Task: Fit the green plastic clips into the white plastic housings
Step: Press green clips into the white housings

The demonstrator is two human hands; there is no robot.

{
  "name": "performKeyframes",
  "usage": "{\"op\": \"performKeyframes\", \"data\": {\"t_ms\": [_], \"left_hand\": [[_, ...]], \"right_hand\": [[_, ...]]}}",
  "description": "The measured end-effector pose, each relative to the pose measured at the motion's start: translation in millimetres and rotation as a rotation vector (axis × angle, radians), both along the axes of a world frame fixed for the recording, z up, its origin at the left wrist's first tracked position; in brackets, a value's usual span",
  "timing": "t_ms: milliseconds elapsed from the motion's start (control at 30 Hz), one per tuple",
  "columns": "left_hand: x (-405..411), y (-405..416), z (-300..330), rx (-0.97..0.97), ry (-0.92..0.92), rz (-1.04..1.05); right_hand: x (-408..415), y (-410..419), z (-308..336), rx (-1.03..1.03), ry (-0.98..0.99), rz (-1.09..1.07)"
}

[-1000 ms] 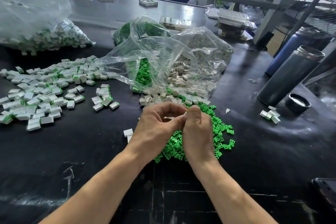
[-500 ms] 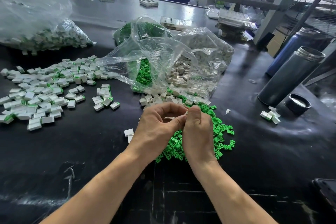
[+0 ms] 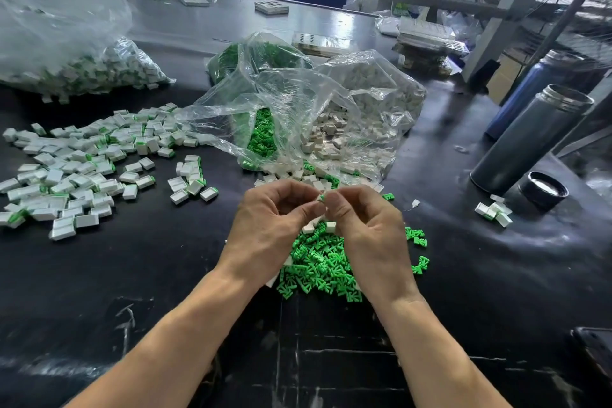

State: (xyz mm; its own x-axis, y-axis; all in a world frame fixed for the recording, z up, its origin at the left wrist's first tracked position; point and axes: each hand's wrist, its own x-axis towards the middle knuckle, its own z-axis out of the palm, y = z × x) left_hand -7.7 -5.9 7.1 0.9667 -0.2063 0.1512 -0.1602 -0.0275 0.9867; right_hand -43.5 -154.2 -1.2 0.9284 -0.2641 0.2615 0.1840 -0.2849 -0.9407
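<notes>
My left hand (image 3: 270,223) and my right hand (image 3: 367,225) meet fingertip to fingertip above a heap of loose green clips (image 3: 319,267) on the black table. Between them they pinch a small white housing (image 3: 320,198) with a bit of green showing at its edge; most of it is hidden by the fingers. Loose white housings (image 3: 311,177) lie just beyond the hands at the mouth of a clear bag (image 3: 331,116) holding more housings and green clips. A spread of fitted white-and-green pieces (image 3: 82,169) covers the table at left.
A second clear bag of fitted pieces (image 3: 82,69) sits far left. Two metal flasks (image 3: 530,139) and a black lid (image 3: 543,190) stand at right, with three pieces (image 3: 493,210) beside them. A dark device corner (image 3: 596,348) lies at the lower right edge.
Both hands have risen slightly and turned, the right hand opening outward so its fingertips meet the left thumb; the white piece now shows between the fingertips.
</notes>
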Motion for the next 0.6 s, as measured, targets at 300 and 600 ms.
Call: {"op": "performKeyframes", "data": {"t_ms": [300, 600], "left_hand": [[-1.1, 0.8, -3.7, 0.174, -0.128, 0.011], [0.0, 9.5, 1.4, 0.430, -0.341, 0.067]], "right_hand": [[-2.2, -0.5, 1.5, -0.025, 0.017, -0.046], [0.5, 1.4, -3.8, -0.057, 0.040, -0.089]]}}
